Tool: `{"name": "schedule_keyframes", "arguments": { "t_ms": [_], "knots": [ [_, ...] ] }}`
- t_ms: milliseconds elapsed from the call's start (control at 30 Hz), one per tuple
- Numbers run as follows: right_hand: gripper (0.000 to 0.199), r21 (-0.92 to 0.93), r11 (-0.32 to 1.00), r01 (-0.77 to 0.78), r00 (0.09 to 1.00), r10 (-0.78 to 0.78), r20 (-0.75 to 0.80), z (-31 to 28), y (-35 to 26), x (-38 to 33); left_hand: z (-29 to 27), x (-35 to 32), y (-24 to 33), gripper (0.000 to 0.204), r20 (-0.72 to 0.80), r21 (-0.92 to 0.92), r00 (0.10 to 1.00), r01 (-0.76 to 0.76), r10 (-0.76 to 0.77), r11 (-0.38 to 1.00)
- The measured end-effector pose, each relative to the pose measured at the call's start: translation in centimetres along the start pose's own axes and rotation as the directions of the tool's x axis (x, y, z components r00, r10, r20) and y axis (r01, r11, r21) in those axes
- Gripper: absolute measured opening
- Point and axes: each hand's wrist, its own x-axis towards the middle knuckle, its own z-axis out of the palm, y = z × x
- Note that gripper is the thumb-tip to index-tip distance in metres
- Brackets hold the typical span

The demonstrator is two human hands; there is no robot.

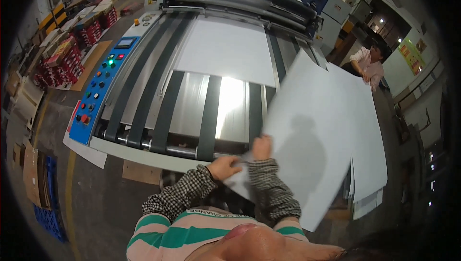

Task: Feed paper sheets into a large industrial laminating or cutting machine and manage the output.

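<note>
A large white paper sheet (293, 131) slants across the right front of the machine, its near end hanging over the front edge. My right hand (262, 147) is closed on its left edge. Just left of it, my left hand (224, 168) is bent at the sheet's near left corner, above the machine's front rail; its fingers look pinched on the edge, partly blurred. A second white sheet (228, 47) lies flat on the dark green belts (210, 117), below the rollers. To the right is a stack of white sheets (367, 141), partly covered by the slanting one.
A co-worker (370, 64) stands at the far right, hands at the stack's far edge. The blue control panel (103, 85) with buttons runs along the machine's left side. Red-and-white stacks (65, 59) and a blue pallet (48, 218) stand on the left floor.
</note>
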Motion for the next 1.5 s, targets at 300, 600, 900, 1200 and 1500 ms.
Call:
{"name": "schedule_keyframes", "arguments": {
  "t_ms": [300,600,900,1200,1500],
  "knots": [
    [0.024,0.37,0.863,-0.344,0.924,0.381,-0.03,-0.7,0.0,-3.6,-9.5,-11.4,-4.0,0.029,-0.2,-0.55,0.878,0.267,-0.435,0.792],
    [0.049,0.062,0.909,-0.411,0.865,0.368,0.343,-4.3,-2.5,-5.6,-10.6,-20.0,-5.9,0.031,-0.238,-0.755,0.761,0.246,-0.604,0.608],
    [0.054,0.051,0.932,-0.358,0.821,0.288,0.494,-2.0,-2.6,2.8,-16.7,-14.7,-8.3,0.016,-0.363,-0.654,0.735,0.237,-0.573,0.719],
    [0.036,0.544,0.817,-0.19,0.98,0.123,0.158,3.1,2.2,9.7,-18.3,-8.8,-7.0,0.02,-0.845,-0.2,0.467,0.179,-0.262,0.963],
    [0.037,-0.282,0.497,-0.821,0.567,0.766,-0.302,-12.1,24.7,-3.5,-18.5,-11.8,-7.0,0.013,-0.826,-0.269,0.438,0.247,-0.355,0.931]
  ]
}}
